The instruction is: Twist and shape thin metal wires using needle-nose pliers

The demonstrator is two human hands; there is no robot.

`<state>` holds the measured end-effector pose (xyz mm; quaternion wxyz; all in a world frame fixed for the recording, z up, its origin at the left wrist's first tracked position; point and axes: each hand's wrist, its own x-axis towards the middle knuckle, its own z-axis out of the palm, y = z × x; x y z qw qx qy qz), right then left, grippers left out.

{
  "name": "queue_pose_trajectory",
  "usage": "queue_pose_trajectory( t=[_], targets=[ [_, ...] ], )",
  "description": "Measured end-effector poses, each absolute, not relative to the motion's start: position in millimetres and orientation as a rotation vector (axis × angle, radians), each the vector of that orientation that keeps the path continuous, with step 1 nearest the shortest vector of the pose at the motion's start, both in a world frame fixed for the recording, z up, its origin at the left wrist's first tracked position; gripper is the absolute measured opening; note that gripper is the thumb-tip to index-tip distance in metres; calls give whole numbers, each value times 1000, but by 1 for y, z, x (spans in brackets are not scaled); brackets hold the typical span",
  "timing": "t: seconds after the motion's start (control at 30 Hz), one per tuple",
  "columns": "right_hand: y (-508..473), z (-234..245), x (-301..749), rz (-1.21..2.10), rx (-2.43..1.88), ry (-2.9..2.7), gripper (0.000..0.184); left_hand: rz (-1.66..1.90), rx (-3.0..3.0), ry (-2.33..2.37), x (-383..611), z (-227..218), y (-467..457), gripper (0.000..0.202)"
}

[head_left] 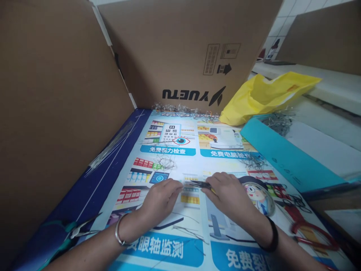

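Note:
My right hand (229, 194) is closed around a pair of needle-nose pliers (199, 184), whose dark jaws point left. Just across from the tips, my left hand (161, 196) has its fingers pinched together; a thin bit seems to stick out of them, too small to make out. Both hands are over a printed poster sheet (201, 165). A loose tangle of thin wire (165, 162) lies beyond my left hand, and cut wire pieces (188, 229) lie nearer to me. Beside my right wrist stands a round clear dish (266, 199).
Straight wires (111, 146) lie at the left by green-handled cutters (75, 230). Cardboard panels (180, 56) wall the left and back, with wire pieces (183, 109) along the base. At right are a yellow bag (254, 98), a teal box (287, 150) and a red-handled tool (318, 227).

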<state>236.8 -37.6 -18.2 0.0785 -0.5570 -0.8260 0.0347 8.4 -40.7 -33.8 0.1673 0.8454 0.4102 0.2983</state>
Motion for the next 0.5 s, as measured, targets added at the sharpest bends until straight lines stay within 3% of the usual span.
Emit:
queue_pose_trajectory(
  t=[0.17, 0.23, 0.37, 0.5],
  targets=[
    [-35, -20, 234, -30, -1565, -2413, 12, 848, 2425, 1124, 10, -31, -41, 16],
    [-38, -15, 227, 184, -1476, -2356, 14, 878, 2415, 1090, 11, -29, -43, 18],
    [-45, -4, 205, 942, -1291, -2188, 14, 1007, 2325, 989, 14, -26, -48, 15],
    [-43, -1, 187, 1159, -1286, -2024, 10, 1088, 2213, 987, 15, -22, -49, 12]
  ],
)
